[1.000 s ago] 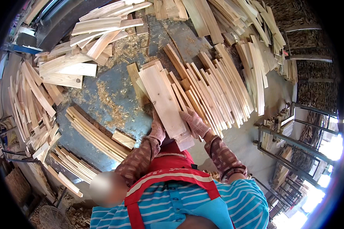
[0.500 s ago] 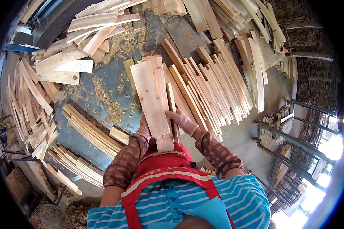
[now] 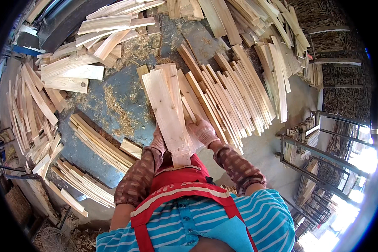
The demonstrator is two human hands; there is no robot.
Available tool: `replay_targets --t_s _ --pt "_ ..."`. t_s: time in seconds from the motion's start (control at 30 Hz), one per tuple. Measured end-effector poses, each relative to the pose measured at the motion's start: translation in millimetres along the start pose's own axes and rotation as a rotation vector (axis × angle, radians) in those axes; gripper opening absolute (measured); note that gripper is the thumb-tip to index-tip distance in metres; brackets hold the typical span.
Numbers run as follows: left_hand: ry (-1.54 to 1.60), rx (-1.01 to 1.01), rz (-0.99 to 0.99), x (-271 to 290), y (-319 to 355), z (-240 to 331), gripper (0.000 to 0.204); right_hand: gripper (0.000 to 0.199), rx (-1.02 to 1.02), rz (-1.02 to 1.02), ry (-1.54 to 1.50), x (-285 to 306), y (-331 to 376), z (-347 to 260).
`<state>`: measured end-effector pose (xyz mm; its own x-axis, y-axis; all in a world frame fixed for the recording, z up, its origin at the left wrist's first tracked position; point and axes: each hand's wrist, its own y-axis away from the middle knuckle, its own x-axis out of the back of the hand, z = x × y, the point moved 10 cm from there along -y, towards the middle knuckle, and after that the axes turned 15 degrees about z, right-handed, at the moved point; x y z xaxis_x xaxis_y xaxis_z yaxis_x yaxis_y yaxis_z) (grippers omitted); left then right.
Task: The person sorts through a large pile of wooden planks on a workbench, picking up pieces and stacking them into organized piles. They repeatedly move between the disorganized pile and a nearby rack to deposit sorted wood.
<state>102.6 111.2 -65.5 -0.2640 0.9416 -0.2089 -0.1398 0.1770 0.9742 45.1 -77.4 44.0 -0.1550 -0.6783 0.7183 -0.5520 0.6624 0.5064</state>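
Observation:
A wide pale wooden board (image 3: 166, 107) lies lengthwise in front of me on other boards, its near end reaching my red apron. At its left edge is my left hand (image 3: 158, 140), in a pinkish knit glove; its fingers are hidden by the board. My right hand (image 3: 203, 132), gloved alike, is closed on the near end of a narrow wooden strip (image 3: 187, 106) to the right of the wide board. The strip's gripped end is hidden by the hand.
Rows of narrow wooden strips (image 3: 235, 98) lie just to the right. Jumbled boards (image 3: 71, 69) pile up at the far left, and bundled strips (image 3: 101, 143) sit nearer. Wood shavings (image 3: 115, 109) litter the grey surface (image 3: 94, 101). A metal rack (image 3: 323, 157) stands at the right.
The narrow strip, which stood along the wide board with its near end by my apron, has shifted away from me and tilted. My right hand has closed round its near end.

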Motion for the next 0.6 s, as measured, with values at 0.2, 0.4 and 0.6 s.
replay_targets --t_s 0.2,0.4,0.6 --pt "-0.026 -0.013 -0.037 -2 -7 -1 0.050 0.041 0.029 0.078 0.232 24 25 -4" --pt "0.010 0.054 -0.149 -20 18 -8 0.066 0.049 0.437 0.492 0.462 58 11 -10" --pt "-0.061 -0.062 0.028 -4 7 -3 0.058 0.065 0.474 0.703 0.351 60 -1 25"
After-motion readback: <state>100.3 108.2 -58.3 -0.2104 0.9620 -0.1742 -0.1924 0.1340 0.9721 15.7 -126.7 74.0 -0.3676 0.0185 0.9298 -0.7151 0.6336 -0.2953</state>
